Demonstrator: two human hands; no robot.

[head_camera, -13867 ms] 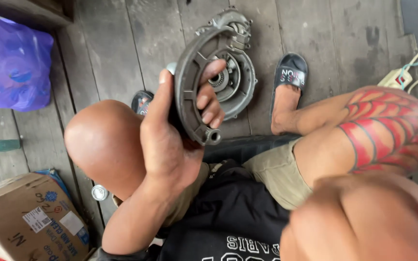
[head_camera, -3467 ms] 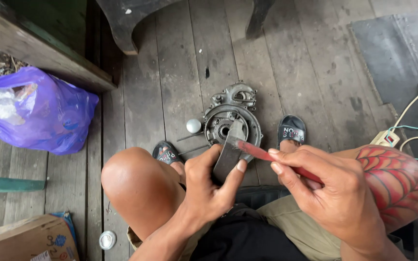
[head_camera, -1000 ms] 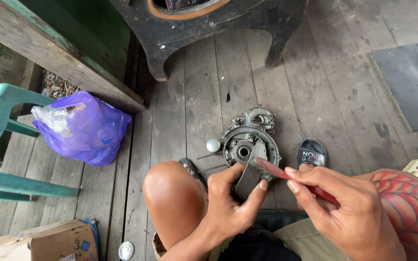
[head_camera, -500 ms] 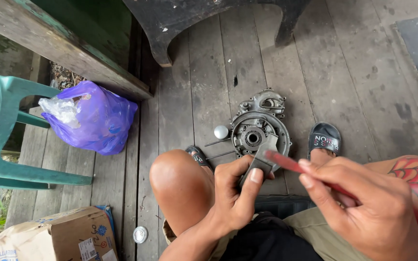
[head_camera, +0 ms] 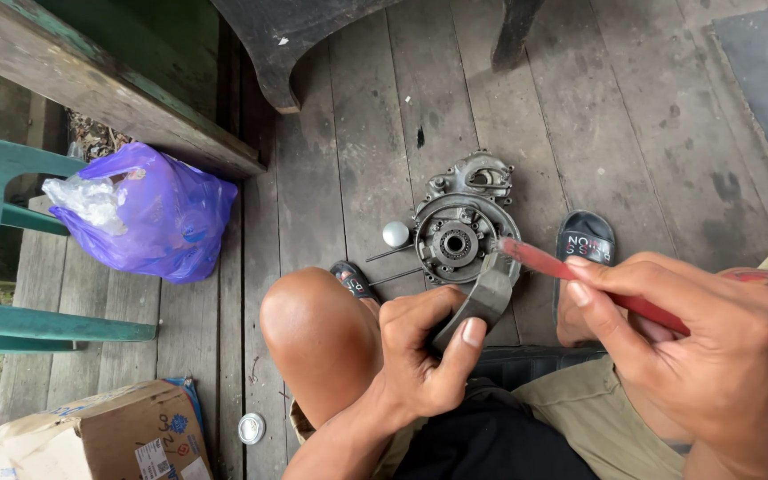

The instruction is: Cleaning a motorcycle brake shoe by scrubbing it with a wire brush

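Observation:
My left hand (head_camera: 424,356) grips a curved dark metal brake shoe (head_camera: 484,298) above my left knee (head_camera: 317,333). In my right hand (head_camera: 695,356) is a thin red-handled tool (head_camera: 580,276), its tip touching the top end of the shoe. Below them on the wooden floor lies a round grey metal hub plate (head_camera: 460,231) with a central bearing and a casting at its far side. A small silver ball (head_camera: 396,234) and two thin rods (head_camera: 393,264) lie just left of the plate.
A purple plastic bag (head_camera: 148,218) sits at the left beside a green plastic chair (head_camera: 11,276). A cardboard box (head_camera: 104,440) and a small round lid (head_camera: 252,428) lie at bottom left. Dark chair legs (head_camera: 313,44) stand at the top. My sandalled foot (head_camera: 584,244) rests right of the plate.
The view has shifted slightly, so the plate sits higher and more central. Both hands keep their hold, with the red tool still at the brake shoe's end.

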